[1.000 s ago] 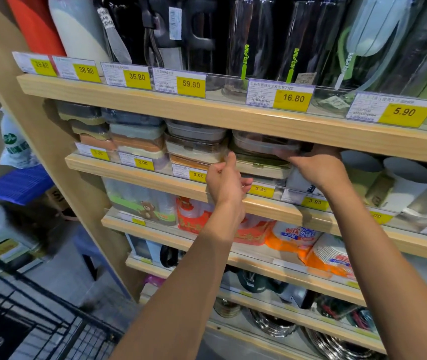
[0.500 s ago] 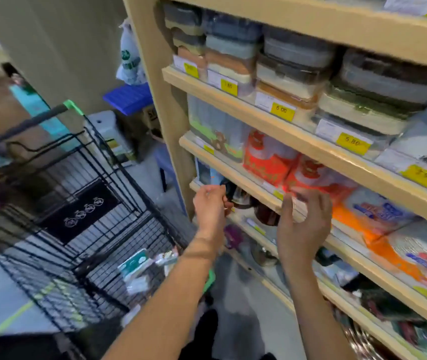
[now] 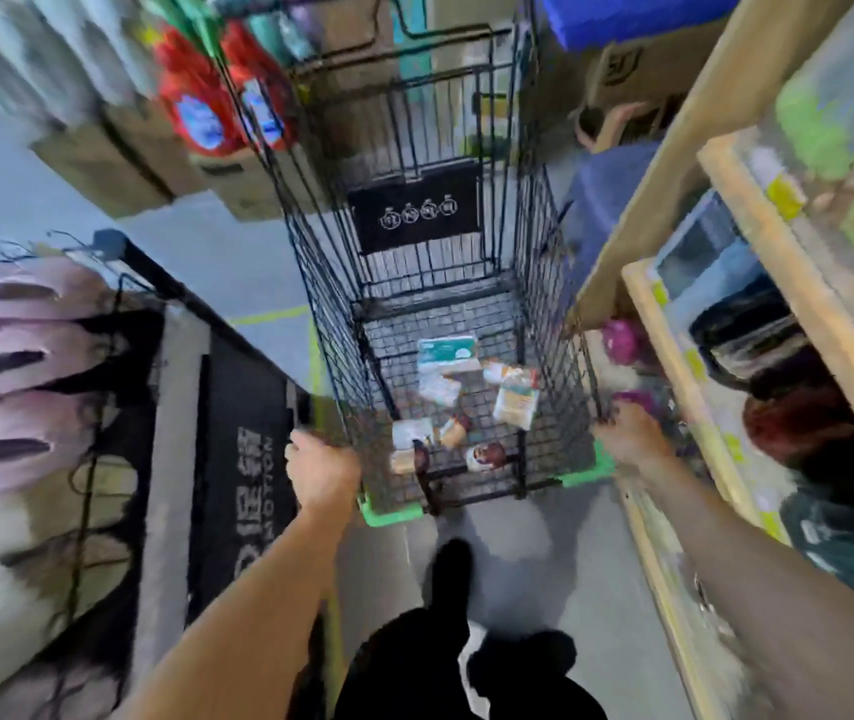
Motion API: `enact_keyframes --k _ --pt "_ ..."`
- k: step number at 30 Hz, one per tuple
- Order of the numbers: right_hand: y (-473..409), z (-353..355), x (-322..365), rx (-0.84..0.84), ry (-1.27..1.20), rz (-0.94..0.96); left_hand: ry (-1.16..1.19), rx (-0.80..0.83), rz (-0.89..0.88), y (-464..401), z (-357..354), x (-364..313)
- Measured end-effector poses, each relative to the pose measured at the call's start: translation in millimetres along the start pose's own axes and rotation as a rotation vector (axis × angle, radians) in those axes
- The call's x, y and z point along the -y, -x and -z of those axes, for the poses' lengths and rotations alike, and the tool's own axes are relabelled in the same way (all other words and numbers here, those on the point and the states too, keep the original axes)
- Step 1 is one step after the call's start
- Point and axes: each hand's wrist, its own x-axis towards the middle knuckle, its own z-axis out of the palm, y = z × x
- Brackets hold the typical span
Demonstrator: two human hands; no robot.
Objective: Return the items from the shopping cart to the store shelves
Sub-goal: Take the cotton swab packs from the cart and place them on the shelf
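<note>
My left hand point(image 3: 322, 472) grips the near-left corner of the shopping cart point(image 3: 445, 283); my right hand point(image 3: 627, 439), blurred, appears closed on its near-right corner. Between and beyond them, small packaged items point(image 3: 466, 402) lie on the cart floor. Store shelves point(image 3: 684, 387) stand right of my right hand.

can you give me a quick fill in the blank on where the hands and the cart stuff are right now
1. Both hands, left hand and right hand, rest on the near end of the black wire ____.
2. The small packaged items lie on the cart's ____.
3. The wooden shelves stand on the person's ____ side.
4. The corner bumpers at the cart's near end are ____ in colour.

Missing words: cart; floor; right; green
</note>
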Motion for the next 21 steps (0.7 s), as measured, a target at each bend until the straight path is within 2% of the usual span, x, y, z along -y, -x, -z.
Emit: enact_keyframes --k 2,4,6,8,14,21 --pt "-25.9 -16.0 -4.5 0.021 0.009 0.000 -0.025 0.141 -0.017 -24.2 -6.3 13.0" --pt "-35.2 -29.6 -4.0 -0.085 0.082 0.017 -0.074 0.223 -0.076 -38.2 -20.6 20.0" --pt "-27.8 -37.5 -1.7 -0.230 0.145 0.001 -0.104 0.147 -0.128 -42.3 -36.5 27.9" --pt "-20.8 -38.0 -3.5 -0.285 0.161 0.017 -0.102 0.073 -0.160 -40.8 -42.4 33.0" --pt "-17.4 -47.7 -30.1 -0.273 0.099 0.085 -0.101 0.032 -0.148 -36.4 -43.8 54.4" --pt "50.6 -64.5 -84.9 -0.265 0.124 0.116 -0.140 0.052 -0.146 13.2 -42.8 117.9"
